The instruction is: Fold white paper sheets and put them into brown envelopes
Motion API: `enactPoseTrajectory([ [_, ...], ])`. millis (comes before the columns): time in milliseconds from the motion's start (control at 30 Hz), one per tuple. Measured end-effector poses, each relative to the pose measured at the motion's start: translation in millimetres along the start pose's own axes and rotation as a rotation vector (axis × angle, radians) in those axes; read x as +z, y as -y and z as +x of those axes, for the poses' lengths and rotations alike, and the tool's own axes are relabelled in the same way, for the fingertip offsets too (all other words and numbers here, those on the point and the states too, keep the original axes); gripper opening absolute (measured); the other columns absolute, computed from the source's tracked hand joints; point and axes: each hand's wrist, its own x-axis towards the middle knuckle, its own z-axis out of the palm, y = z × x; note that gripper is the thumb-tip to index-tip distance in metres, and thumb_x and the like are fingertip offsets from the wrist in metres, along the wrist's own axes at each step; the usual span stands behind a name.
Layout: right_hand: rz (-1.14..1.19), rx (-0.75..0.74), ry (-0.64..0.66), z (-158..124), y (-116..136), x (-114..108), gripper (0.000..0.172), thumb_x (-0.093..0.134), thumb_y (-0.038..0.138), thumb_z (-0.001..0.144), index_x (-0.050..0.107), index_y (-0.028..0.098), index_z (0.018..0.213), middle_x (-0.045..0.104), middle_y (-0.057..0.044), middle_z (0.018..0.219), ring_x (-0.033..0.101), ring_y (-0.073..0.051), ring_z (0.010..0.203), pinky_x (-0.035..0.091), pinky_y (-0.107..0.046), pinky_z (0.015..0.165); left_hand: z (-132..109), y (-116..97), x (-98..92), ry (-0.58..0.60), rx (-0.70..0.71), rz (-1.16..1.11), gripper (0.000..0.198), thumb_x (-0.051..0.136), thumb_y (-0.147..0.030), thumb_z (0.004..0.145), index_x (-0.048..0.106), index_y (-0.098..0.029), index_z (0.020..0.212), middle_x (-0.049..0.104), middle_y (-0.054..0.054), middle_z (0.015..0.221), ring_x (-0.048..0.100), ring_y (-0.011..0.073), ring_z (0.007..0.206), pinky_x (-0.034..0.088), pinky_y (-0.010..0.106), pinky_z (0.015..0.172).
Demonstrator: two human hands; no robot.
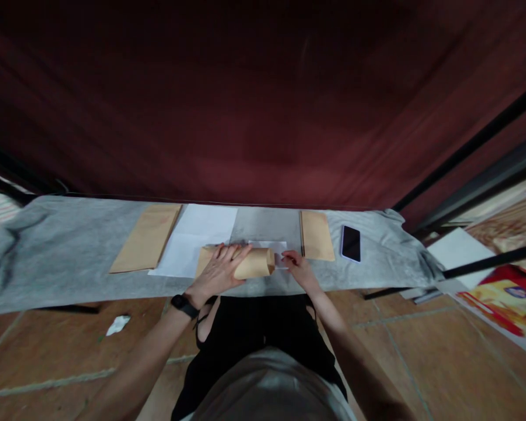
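Envelope (258, 262) lies on the grey cloth (79, 251) beneath the left hand (221, 269), its fingers spread, unclenched; the right hand (297, 266) curls beside a white slip (279, 248) (whether pinching it, I cannot tell)

A: Tan, oblong paper envelope (256, 262): pose?
B: Lengthwise, nine to three o'clock; partly hidden near its middle. Angular creases at the three-o'clock end.
A: Small, white, rectangular paper sheet (280, 247)?
B: Overlapped in view by the envelope; shows past it, one to three o'clock.

grey cloth-covered table (79, 240) — brown paper pieces (256, 263), white paper (201, 234), a phone (351, 243) on top
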Motion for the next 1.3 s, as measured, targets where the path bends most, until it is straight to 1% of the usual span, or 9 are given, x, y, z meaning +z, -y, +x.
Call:
enactPoseTrajectory([
  [133, -0.284, 0.046, -0.189, 9.8, -5.3, -0.1, 0.033, 0.062, 0.030, 0.086, 0.059, 0.014, 0.114, 0.065, -0.016, 0.119, 0.064, -0.026, 0.108, 0.048, -0.037, 0.095, -2.9, 11.7, 0.0, -0.007, -0.092, 0.010, 0.109, 0.075, -0.048, 0.075, 0.011, -0.024, 0.160, 0.051, 0.016, 0.140, 0.045, 0.0340, 0.134, 0.025, 0.056, 0.118],
  [267, -0.703, 0.128, -0.190, 12.5, -0.9, 16.9, 0.041, 0.069, 0.035, 0.085, 0.057, 0.013, 0.117, 0.062, -0.020, 0.124, 0.062, -0.030, 0.115, 0.049, -0.034, 0.091, -6.1, 17.4, 6.6, 0.002, -0.152, 0.011, 0.109, 0.075, -0.048, 0.074, 0.011, -0.025, 0.160, 0.052, 0.015, 0.138, 0.047, 0.0347, 0.132, 0.026, 0.057, 0.117],
  [433, -0.777, 0.201, -0.183, 18.7, 3.3, 25.8, 0.040, 0.070, 0.034, 0.086, 0.055, 0.012, 0.116, 0.067, -0.021, 0.113, 0.066, -0.030, 0.108, 0.049, -0.034, 0.087, -9.5, 22.0, 12.2, 0.011, -0.175, 0.011, 0.109, 0.073, -0.047, 0.074, 0.010, -0.025, 0.160, 0.051, 0.015, 0.139, 0.048, 0.0354, 0.132, 0.025, 0.057, 0.118],
  [600, -0.709, 0.188, -0.168, 22.9, -2.0, 23.2, 0.036, 0.070, 0.040, 0.084, 0.058, 0.017, 0.109, 0.070, -0.016, 0.106, 0.067, -0.029, 0.104, 0.050, -0.034, 0.085, -12.9, 25.8, 15.1, 0.012, -0.179, 0.028, 0.108, 0.072, -0.048, 0.076, 0.009, -0.024, 0.160, 0.050, 0.015, 0.140, 0.046, 0.0356, 0.134, 0.024, 0.058, 0.118],
  [733, -0.615, 0.131, -0.191, 18.8, -10.3, 19.2, 0.022, 0.068, 0.036, 0.082, 0.060, 0.019, 0.093, 0.068, -0.014, 0.105, 0.065, -0.027, 0.104, 0.050, -0.032, 0.085, -19.0, 27.9, 14.3, 0.001, -0.195, 0.051, 0.108, 0.071, -0.048, 0.076, 0.008, -0.023, 0.160, 0.049, 0.016, 0.141, 0.045, 0.0363, 0.135, 0.023, 0.059, 0.118],
  [867, -0.187, 0.085, -0.288, 9.9, -21.4, 7.2, 0.016, 0.056, 0.037, 0.084, 0.054, 0.022, 0.090, 0.066, -0.005, 0.088, 0.065, -0.021, 0.085, 0.054, -0.030, 0.071, -26.8, 29.5, 12.0, -0.029, -0.217, 0.072, 0.108, 0.072, -0.047, 0.077, 0.008, -0.023, 0.160, 0.049, 0.016, 0.141, 0.045, 0.0366, 0.134, 0.023, 0.060, 0.118],
  [967, 0.127, 0.045, -0.345, 2.8, -23.9, -4.8, 0.027, 0.054, 0.046, 0.083, 0.053, 0.023, 0.096, 0.065, -0.003, 0.090, 0.063, -0.019, 0.079, 0.057, -0.029, 0.059, -28.9, 29.3, 10.8, -0.040, -0.222, 0.078, 0.109, 0.073, -0.047, 0.076, 0.008, -0.023, 0.161, 0.048, 0.017, 0.142, 0.045, 0.0370, 0.133, 0.023, 0.061, 0.118],
  [1100, 0.444, -0.083, -0.389, -7.0, -16.4, -12.6, 0.039, 0.066, 0.054, 0.076, 0.056, 0.023, 0.097, 0.067, -0.003, 0.096, 0.065, -0.019, 0.082, 0.060, -0.029, 0.057, -25.8, 26.3, 10.1, -0.048, -0.223, 0.080, 0.110, 0.074, -0.047, 0.075, 0.010, -0.019, 0.160, 0.049, 0.018, 0.141, 0.046, 0.0378, 0.131, 0.022, 0.062, 0.117],
  [1300, 0.415, -0.131, -0.276, -18.2, -13.3, 0.1, 0.031, 0.068, 0.052, 0.078, 0.059, 0.024, 0.089, 0.067, 0.000, 0.085, 0.064, -0.017, 0.075, 0.060, -0.027, 0.056, -21.4, 19.4, 7.2, -0.088, -0.220, 0.069, 0.109, 0.076, -0.047, 0.074, 0.015, -0.018, 0.160, 0.048, 0.020, 0.142, 0.044, 0.0380, 0.134, 0.020, 0.061, 0.117],
])
